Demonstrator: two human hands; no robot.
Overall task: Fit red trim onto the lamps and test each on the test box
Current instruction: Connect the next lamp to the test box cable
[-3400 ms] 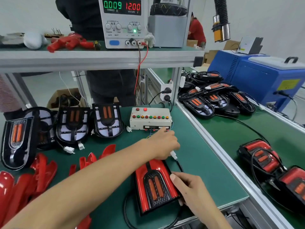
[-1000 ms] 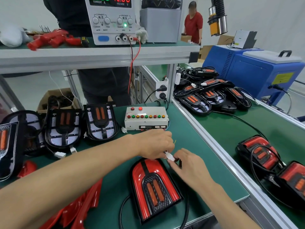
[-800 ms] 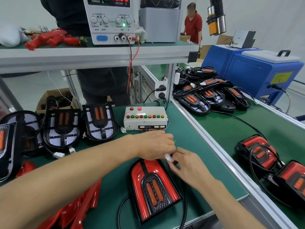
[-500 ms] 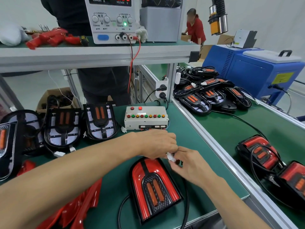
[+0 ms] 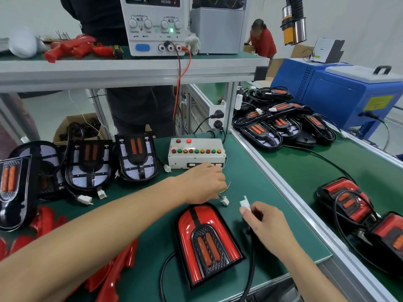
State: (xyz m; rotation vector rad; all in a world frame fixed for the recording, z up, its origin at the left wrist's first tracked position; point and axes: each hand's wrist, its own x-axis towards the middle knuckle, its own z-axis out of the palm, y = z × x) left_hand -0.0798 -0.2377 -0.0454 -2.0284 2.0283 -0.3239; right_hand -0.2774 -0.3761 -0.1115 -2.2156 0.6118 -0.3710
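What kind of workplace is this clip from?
Likely a lamp assembly and test line in a factory: a white test box with coloured buttons, a bench power supply and piled black lamps on green benches.

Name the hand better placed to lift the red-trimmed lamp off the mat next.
Probably the right hand: it already pinches the lamp's white plug beside the red-trimmed lamp. The left hand holds the test lead.
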